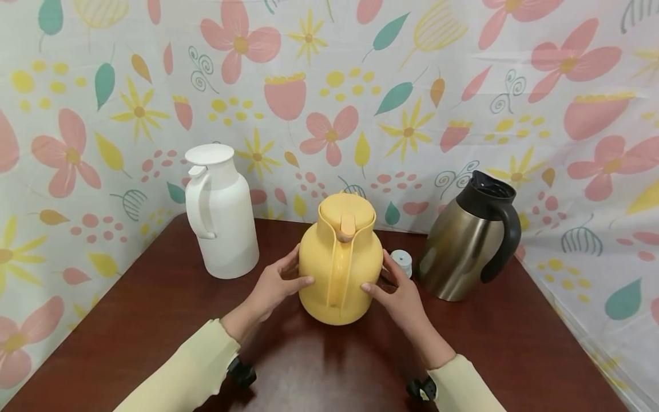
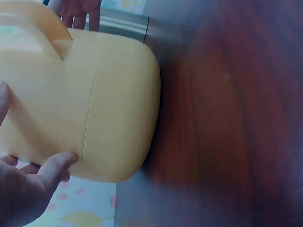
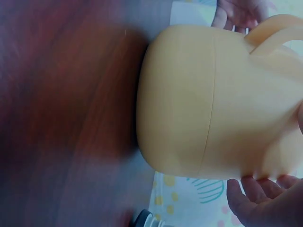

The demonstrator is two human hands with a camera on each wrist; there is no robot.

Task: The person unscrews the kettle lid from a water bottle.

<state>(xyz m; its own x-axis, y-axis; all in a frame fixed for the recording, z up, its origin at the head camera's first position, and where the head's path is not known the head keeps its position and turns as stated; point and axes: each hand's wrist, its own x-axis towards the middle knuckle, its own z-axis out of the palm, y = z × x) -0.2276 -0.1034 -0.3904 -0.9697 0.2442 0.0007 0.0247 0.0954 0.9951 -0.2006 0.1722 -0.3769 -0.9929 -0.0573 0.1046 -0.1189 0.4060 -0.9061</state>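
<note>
A yellow thermos jug (image 1: 360, 269) stands upright at the middle of the table, its handle and lid lever facing me. My left hand (image 1: 275, 286) holds its left side, thumb on the front and fingers reaching round behind. On the opposite side my right hand (image 1: 404, 300) holds it the same way, with the thumb near the handle. In the left wrist view the jug (image 2: 118, 104) appears sideways, and the left fingers touch its body. The right wrist view shows the right hand (image 3: 270, 203) with fingertips against the jug's side.
To the left stands a white thermos jug (image 1: 231, 229) with its lid on. A steel jug (image 1: 448, 246) with a black handle and open black top stands at the right. Between it and the yellow jug is a small white stopper (image 1: 401, 260). A floral curtain (image 1: 329, 74) hangs behind the dark table (image 1: 319, 377).
</note>
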